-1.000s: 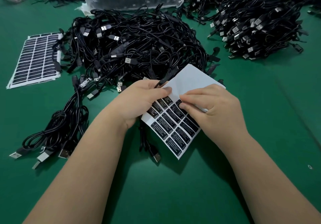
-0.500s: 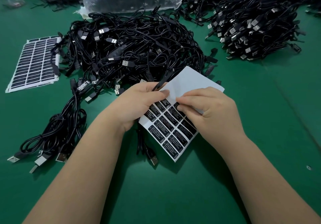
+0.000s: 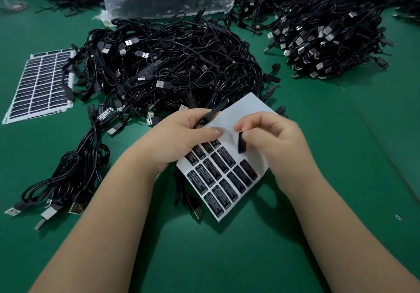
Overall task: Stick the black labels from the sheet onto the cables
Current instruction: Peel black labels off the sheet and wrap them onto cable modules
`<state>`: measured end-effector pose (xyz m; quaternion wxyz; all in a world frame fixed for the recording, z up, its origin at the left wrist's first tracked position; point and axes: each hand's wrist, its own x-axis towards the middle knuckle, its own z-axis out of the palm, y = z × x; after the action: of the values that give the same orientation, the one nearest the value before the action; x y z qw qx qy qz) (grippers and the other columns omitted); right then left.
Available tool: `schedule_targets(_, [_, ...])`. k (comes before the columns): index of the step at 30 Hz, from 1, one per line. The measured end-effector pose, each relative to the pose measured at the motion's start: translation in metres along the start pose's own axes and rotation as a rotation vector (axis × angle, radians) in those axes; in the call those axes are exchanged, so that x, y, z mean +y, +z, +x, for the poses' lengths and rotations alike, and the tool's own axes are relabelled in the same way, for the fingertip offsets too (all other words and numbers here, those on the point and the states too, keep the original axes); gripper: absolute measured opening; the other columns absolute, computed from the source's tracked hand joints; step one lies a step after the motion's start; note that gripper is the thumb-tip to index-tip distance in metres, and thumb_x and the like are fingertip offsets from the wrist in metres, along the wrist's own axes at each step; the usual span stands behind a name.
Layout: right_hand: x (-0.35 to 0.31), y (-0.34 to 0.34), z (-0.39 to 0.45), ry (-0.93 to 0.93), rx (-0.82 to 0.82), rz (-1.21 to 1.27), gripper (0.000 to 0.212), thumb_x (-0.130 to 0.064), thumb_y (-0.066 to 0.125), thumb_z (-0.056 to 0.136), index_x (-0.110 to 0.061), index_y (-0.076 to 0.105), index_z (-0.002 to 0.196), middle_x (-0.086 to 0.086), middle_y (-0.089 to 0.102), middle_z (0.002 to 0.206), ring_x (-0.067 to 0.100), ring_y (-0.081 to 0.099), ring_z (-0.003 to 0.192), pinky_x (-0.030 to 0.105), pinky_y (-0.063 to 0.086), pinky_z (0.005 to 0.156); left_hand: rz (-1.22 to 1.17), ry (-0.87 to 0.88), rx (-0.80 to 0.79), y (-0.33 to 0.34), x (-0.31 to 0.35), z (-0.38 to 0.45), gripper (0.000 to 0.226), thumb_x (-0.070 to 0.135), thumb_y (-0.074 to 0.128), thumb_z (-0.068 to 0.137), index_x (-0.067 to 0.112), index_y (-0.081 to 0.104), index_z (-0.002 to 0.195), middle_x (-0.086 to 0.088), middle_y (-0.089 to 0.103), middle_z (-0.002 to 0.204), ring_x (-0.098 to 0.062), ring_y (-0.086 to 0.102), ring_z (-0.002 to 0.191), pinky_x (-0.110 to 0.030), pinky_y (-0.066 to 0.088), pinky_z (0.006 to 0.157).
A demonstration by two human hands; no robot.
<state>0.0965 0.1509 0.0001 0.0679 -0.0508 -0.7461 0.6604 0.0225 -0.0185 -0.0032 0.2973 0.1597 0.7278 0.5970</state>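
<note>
Both hands, left point(image 3: 181, 137) and right point(image 3: 276, 142), curled, fingertips pinching.

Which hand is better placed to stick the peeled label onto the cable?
Right. The right hand already pinches the peeled label, while the left hand holds the cable and sheet.

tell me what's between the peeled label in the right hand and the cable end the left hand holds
In the head view, only the bare white part of the label sheet lies between the peeled label and the cable end.

A green table surface point(image 3: 341, 156) fills the view, evenly lit from above.
</note>
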Motion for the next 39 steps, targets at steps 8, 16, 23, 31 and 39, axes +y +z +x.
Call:
schedule_targets(8, [0.011, -0.009, 0.012, 0.395, 0.029, 0.831, 0.013, -0.009, 0.062, 0.074, -0.015, 0.054, 0.082, 0.0, 0.056, 0.069, 0.009, 0.046, 0.053, 0.021, 0.046, 0.049, 0.806, -0.004, 0.15, 0.014, 0.005, -0.005, 0.025, 0.057, 0.054, 0.085, 0.038, 0.067, 0.096, 0.017, 0.059, 0.068, 0.007, 0.052, 0.056, -0.012, 0.033, 0.048])
schedule_targets(16, [0.023, -0.008, 0.022, 0.502, 0.189, 1.071, 0.019, -0.013, 0.066, 0.064, -0.016, 0.059, 0.082, -0.001, 0.061, 0.067, 0.009, 0.05, 0.051, 0.019, 0.045, 0.048, 0.351, 0.099, 0.363, -0.011, 0.023, -0.029, 0.009, 0.038, 0.062, 0.082, 0.032, 0.068, 0.083, 0.013, 0.054, 0.053, 0.0, 0.038, 0.04, -0.013, 0.03, 0.038])
schedule_targets(23, [0.024, -0.008, 0.022, 0.465, 0.206, 1.089, 0.014, -0.012, 0.067, 0.065, -0.021, 0.077, 0.065, -0.002, 0.06, 0.069, 0.008, 0.05, 0.051, 0.019, 0.044, 0.05, 0.237, 0.162, 0.34, 0.007, 0.017, -0.018, 0.021, 0.011, 0.074, 0.079, 0.029, 0.072, 0.09, 0.011, 0.066, 0.066, 0.001, 0.05, 0.05, -0.009, 0.037, 0.048])
schedule_targets(31, [0.025, -0.005, 0.018, 0.372, 0.071, 0.843, 0.027, -0.013, 0.067, 0.064, -0.027, 0.079, 0.084, -0.006, 0.058, 0.066, 0.004, 0.053, 0.055, 0.019, 0.048, 0.053, 0.324, 0.102, 0.297, 0.008, 0.01, -0.014, 0.008, 0.026, 0.071, 0.083, 0.033, 0.074, 0.083, 0.017, 0.065, 0.061, 0.001, 0.046, 0.045, -0.01, 0.038, 0.045])
schedule_targets(39, [0.021, -0.006, 0.016, 0.34, 0.08, 0.882, 0.037, -0.013, 0.07, 0.065, -0.026, 0.072, 0.099, -0.007, 0.059, 0.069, 0.004, 0.052, 0.055, 0.018, 0.048, 0.053, 0.4, 0.167, 0.245, 0.014, 0.005, -0.007, 0.016, 0.028, 0.065, 0.088, 0.04, 0.071, 0.08, 0.008, 0.056, 0.054, -0.004, 0.044, 0.047, -0.019, 0.038, 0.047])
